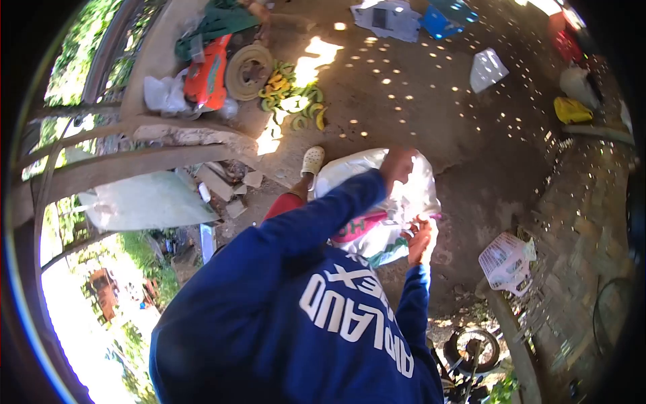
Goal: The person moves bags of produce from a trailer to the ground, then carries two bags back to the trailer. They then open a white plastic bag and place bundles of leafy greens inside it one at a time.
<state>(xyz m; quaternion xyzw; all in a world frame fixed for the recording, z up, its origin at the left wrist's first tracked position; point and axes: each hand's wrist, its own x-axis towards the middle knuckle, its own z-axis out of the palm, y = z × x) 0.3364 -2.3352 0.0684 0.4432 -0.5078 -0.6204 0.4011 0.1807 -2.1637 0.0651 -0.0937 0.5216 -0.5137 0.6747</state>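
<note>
A white sack (350,165) with pink and green print stands bunched in front of my body, its upper part bright in the sun. Over the sack's top, my left hand (400,167) is raised with its fingers curled closed and slightly blurred; what it holds, if anything, is not clear. Lower down and to the right, my right hand (421,240) pinches the gathered edge of the sack with bent fingers. Both arms are in dark blue sleeves. Beside the sack's left side is my foot in a cream clog (313,161).
Green and yellow bananas (289,97) lie on the dirt floor near an orange machine (208,73) with a round wheel (249,72). A pinkish plastic basket (506,264) lies at right. Wooden beams (128,158) run along the left. A motorbike wheel (474,350) shows at lower right.
</note>
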